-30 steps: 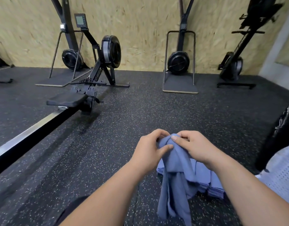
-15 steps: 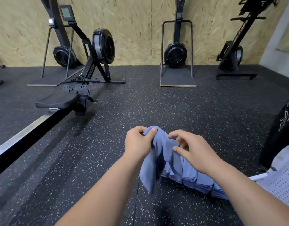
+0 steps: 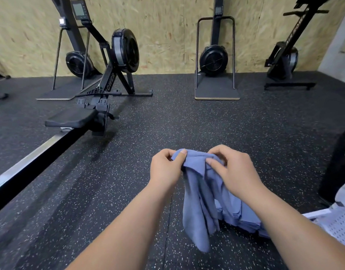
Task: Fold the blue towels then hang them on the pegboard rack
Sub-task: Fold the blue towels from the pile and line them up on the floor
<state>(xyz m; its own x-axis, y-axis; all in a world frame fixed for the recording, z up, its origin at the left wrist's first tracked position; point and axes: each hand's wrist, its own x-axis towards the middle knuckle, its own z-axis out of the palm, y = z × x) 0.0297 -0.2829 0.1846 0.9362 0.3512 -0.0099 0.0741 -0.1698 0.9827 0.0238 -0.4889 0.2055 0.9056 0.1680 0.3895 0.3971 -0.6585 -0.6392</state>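
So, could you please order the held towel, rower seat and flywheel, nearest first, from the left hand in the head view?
1. held towel, in the left hand
2. rower seat, ahead left
3. flywheel, farther back left

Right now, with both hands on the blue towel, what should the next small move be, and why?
Probably draw the hands apart along the top edge. The left hand and the right hand pinch the blue towel close together, so it hangs bunched and creased; spreading it flat should come before any fold.
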